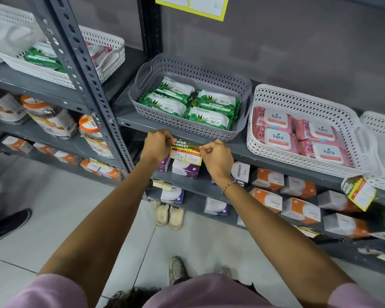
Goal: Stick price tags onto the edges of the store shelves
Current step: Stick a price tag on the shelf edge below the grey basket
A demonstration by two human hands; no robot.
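Both sets of fingers are curled in tight, pinching the top corners of one price tag (185, 152): the left hand (157, 146) holds its nine o'clock corner, the right hand (216, 155) its three o'clock corner. The fingertips are tucked behind the knuckles, so how much of the card they grip is hard to tell. The tag hangs against the front edge of the grey shelf (265, 157), just below the grey basket (142, 85); it reads SUPER MARKET, with two white boxes whose handwriting looks like 99 and 50. A beaded bracelet (229, 185) circles the right wrist.

In the grey basket I count four green Origami wipe packs (165, 105). At three o'clock from it, a white basket (298, 98) holds four pink Kara packs (276, 138); a further white basket is cut off by the frame. A second tag (359, 193) hangs tilted on the same edge at four o'clock.

Along the edge between the two tags the grey metal is bare. Boxes on the lower shelves are partly hidden by the arms. At twelve o'clock, a yellow-bordered sign (191, 5) is cropped and blurred.
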